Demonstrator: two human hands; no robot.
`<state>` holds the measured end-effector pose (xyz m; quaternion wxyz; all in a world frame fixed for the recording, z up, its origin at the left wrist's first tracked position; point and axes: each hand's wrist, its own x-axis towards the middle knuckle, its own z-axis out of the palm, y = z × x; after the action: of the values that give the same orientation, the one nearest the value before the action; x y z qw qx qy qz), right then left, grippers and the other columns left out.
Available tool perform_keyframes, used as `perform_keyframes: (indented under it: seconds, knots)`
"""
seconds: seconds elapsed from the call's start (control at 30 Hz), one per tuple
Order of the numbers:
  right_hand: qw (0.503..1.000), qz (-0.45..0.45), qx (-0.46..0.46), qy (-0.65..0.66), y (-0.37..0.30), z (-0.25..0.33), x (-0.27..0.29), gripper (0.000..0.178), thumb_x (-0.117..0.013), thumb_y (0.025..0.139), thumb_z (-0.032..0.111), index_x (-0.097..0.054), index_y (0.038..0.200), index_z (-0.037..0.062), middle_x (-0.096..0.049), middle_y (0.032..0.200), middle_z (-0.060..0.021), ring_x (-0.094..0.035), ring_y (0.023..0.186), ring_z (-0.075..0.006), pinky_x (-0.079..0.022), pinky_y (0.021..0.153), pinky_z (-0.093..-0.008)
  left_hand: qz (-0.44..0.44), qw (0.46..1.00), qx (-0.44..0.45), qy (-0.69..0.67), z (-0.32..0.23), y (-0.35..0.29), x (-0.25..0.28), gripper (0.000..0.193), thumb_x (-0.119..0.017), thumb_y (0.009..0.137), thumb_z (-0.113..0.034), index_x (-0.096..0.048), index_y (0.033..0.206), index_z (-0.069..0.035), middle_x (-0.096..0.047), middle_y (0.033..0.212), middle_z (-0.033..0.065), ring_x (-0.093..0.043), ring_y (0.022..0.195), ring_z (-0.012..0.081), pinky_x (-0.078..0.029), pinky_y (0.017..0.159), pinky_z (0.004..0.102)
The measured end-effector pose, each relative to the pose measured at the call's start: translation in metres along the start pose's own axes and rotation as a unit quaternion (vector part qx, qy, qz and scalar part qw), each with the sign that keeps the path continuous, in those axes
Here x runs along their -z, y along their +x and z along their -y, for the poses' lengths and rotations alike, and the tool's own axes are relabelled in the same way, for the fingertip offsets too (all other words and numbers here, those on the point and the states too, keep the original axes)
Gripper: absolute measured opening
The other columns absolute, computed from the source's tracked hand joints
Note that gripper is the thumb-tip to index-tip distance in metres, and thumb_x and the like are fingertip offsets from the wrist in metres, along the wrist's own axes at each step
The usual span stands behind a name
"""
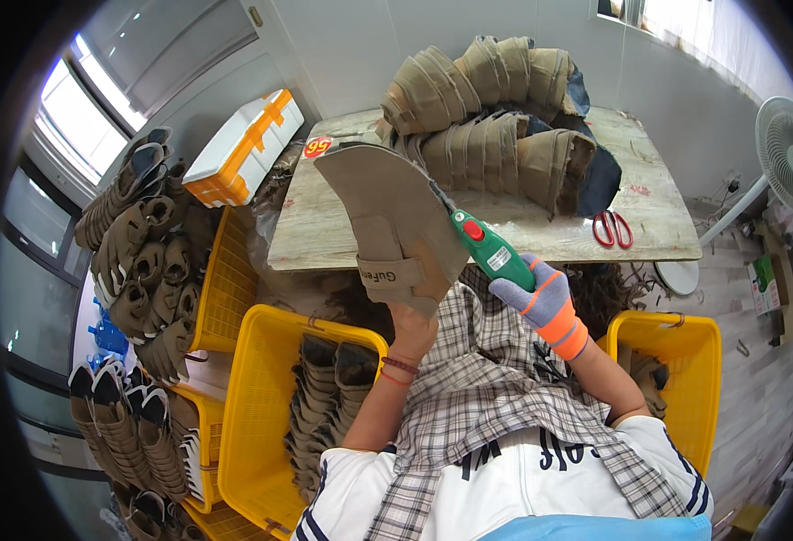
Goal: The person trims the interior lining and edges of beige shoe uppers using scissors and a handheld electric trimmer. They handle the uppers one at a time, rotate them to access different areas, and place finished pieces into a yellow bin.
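Observation:
A tan suede boot upper [385,203] with a strap near its lower end is held up in front of the table. My bare left hand [412,322] grips it from below, the fingers mostly hidden by the material. In my right hand [540,302], in a grey and orange glove, is a green handheld electric cutter [497,255] with a red button. The fingers are wrapped round its lower end. The cutter's dark tip lies at the upper's right edge; whether it touches cannot be made out.
On the wooden table [324,230] lie two nested rows of boot uppers [468,86] and red-handled scissors [613,229]. Yellow crates [252,397] with uppers stand left and right of me. A taped white foam box [245,144] is at left, a fan [788,158] at right.

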<state>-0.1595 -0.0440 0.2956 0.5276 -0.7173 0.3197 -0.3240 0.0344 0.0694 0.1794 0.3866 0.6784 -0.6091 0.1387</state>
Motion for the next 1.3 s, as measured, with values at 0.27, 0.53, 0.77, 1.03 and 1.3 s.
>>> perform_keyframes:
  seconds: [0.27, 0.53, 0.77, 1.03, 1.3]
  knots:
    - [0.996, 0.001, -0.004, 0.084, 0.033, 0.001, -0.001, 0.039, -0.075, 0.078, 0.029, -0.06, 0.098, -0.0004, -0.06, 0.072, -0.001, -0.052, 0.062, -0.0045, -0.043, 0.055, -0.021, 0.01, 0.999, -0.025, -0.046, 0.009, -0.003, 0.018, 0.047, -0.056, 0.077, -0.003, -0.054, 0.125, -0.005, -0.047, 0.131, 0.019, -0.035, 0.127, 0.0405, -0.025, 0.107, 0.0502]
    - [0.991, -0.117, -0.003, -0.062, 0.049, -0.053, 0.05, 0.042, -0.076, 0.076, 0.036, -0.062, 0.097, 0.0018, -0.06, 0.07, -0.0012, -0.053, 0.06, -0.0057, -0.044, 0.054, -0.0235, 0.043, 0.976, 0.116, 0.18, 0.134, 0.047, 0.095, 0.04, -0.067, 0.079, -0.013, -0.055, 0.113, 0.005, -0.053, 0.118, 0.0223, -0.046, 0.111, 0.0409, -0.036, 0.095, 0.0473]
    - [0.981, -0.15, -0.081, -0.092, 0.025, -0.093, 0.064, 0.036, -0.077, 0.074, 0.031, -0.064, 0.091, 0.0014, -0.061, 0.066, -0.0033, -0.055, 0.059, -0.0086, -0.044, 0.055, -0.0255, -0.06, 0.947, 0.116, 0.292, 0.138, 0.145, 0.079, 0.022, -0.071, 0.076, -0.018, -0.065, 0.086, 0.0, -0.059, 0.083, 0.0142, -0.055, 0.094, 0.0327, -0.043, 0.087, 0.0395]
    - [0.979, -0.142, -0.091, -0.114, 0.029, -0.097, 0.065, 0.043, -0.079, 0.072, 0.034, -0.064, 0.094, 0.0004, -0.063, 0.069, -0.0059, -0.058, 0.061, -0.0114, -0.047, 0.058, -0.0262, -0.098, 0.814, 0.312, -0.479, 0.13, 0.309, -0.044, 0.03, -0.074, 0.078, -0.016, -0.064, 0.1, 0.0, -0.064, 0.095, 0.0043, -0.058, 0.083, 0.0121, -0.047, 0.075, 0.0284]
    - [0.981, -0.141, -0.095, -0.098, 0.024, -0.096, 0.072, 0.046, -0.08, 0.071, 0.035, -0.063, 0.097, 0.0009, -0.065, 0.072, -0.0058, -0.06, 0.065, -0.0104, -0.048, 0.06, -0.0263, -0.137, 0.78, 0.209, -0.574, 0.115, 0.328, -0.034, 0.026, -0.071, 0.08, -0.006, -0.064, 0.103, 0.001, -0.067, 0.092, 0.0041, -0.061, 0.079, 0.0123, -0.049, 0.076, 0.025]
